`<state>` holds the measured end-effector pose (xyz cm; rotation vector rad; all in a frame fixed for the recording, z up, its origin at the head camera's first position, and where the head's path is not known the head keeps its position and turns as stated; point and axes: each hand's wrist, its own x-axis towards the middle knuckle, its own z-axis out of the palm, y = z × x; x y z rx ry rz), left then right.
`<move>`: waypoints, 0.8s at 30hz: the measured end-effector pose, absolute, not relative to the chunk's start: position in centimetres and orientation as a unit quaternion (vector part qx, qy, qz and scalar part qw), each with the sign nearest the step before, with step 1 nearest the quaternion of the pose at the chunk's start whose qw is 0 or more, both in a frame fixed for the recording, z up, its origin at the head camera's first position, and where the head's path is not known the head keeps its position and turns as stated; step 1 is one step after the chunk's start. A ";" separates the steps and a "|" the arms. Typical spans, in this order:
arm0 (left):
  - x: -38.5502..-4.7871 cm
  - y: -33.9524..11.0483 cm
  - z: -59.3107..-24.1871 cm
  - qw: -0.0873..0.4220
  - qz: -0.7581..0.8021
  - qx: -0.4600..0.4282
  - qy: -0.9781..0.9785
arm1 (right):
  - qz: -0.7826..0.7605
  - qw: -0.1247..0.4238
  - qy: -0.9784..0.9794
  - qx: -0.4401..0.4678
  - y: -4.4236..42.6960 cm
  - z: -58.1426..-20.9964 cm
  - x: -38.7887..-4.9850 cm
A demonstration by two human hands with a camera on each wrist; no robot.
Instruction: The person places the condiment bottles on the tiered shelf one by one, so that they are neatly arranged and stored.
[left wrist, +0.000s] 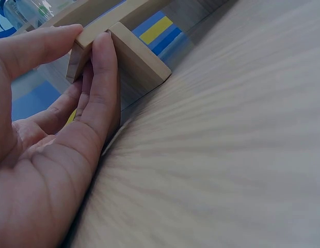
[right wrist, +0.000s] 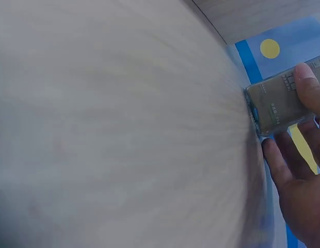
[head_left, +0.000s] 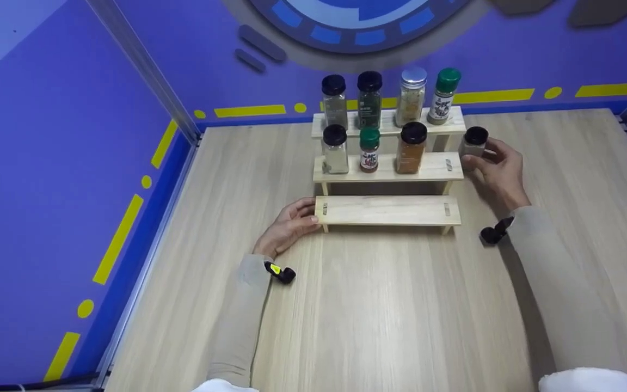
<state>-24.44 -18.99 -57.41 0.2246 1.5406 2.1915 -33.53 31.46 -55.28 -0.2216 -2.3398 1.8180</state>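
Note:
My right hand (head_left: 501, 169) holds a spice jar (head_left: 475, 137) with a black lid and grey-brown contents, just right of the middle tier of a wooden three-step rack (head_left: 387, 210). In the right wrist view the thumb lies on the face of that clear jar (right wrist: 278, 103), and fingers are behind it. My left hand (head_left: 289, 226) grips the left end of the lowest step; in the left wrist view, thumb and fingers pinch the wooden edge (left wrist: 100, 28). The middle tier bears a black-lidded jar of pale powder (head_left: 336, 155), a small green-capped jar (head_left: 369, 155) and a black-lidded orange-brown jar (head_left: 410, 155).
Several jars stand on the top tier, among them a silver-lidded jar (head_left: 411, 100) and a green-capped jar (head_left: 442, 100). The rack stands on a light wooden table (head_left: 379, 305), with a blue-purple panel (head_left: 183, 54) behind and another at the left.

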 end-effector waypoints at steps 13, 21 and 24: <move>-24.5 -18.9 -57.3 0.220 0.798 0.081 0.555 | 0.601 0.152 -0.784 -0.034 32.5 -52.0 -32.1; -24.3 -18.9 -57.4 0.223 0.801 0.080 0.550 | 0.605 0.186 -0.774 -0.032 32.5 -49.9 -30.5; -24.3 -19.0 -57.5 0.223 0.803 0.082 0.547 | 0.607 0.206 -0.767 -0.022 32.3 -49.0 -29.8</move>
